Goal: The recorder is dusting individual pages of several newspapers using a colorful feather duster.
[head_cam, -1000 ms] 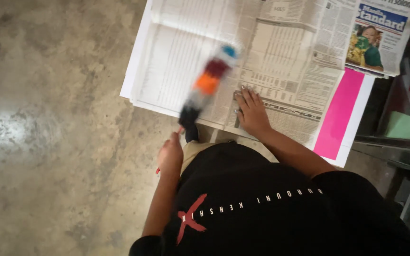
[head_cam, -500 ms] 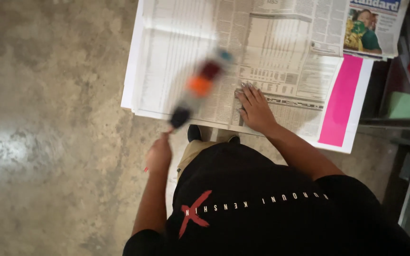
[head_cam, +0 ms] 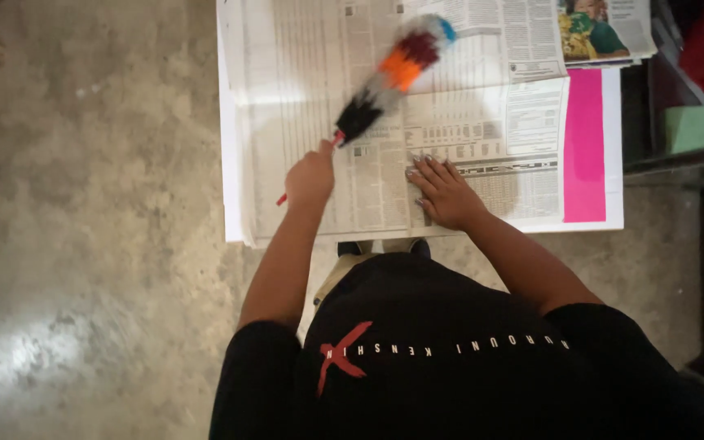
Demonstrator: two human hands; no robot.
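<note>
The duster (head_cam: 393,77) was held by its red handle in the closed left hand (head_cam: 310,175), its long axis pointing up-right over the newspaper (head_cam: 482,122), further up than before. The right hand (head_cam: 443,191) lay spread flat on the newspaper.

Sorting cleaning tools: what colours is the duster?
Duster: black, white, orange, maroon and blue bands; head view.

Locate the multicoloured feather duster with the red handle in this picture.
In the head view, the multicoloured feather duster slants over the spread newspaper, gripped by the left hand, its head up and left of the flat right hand.
</note>
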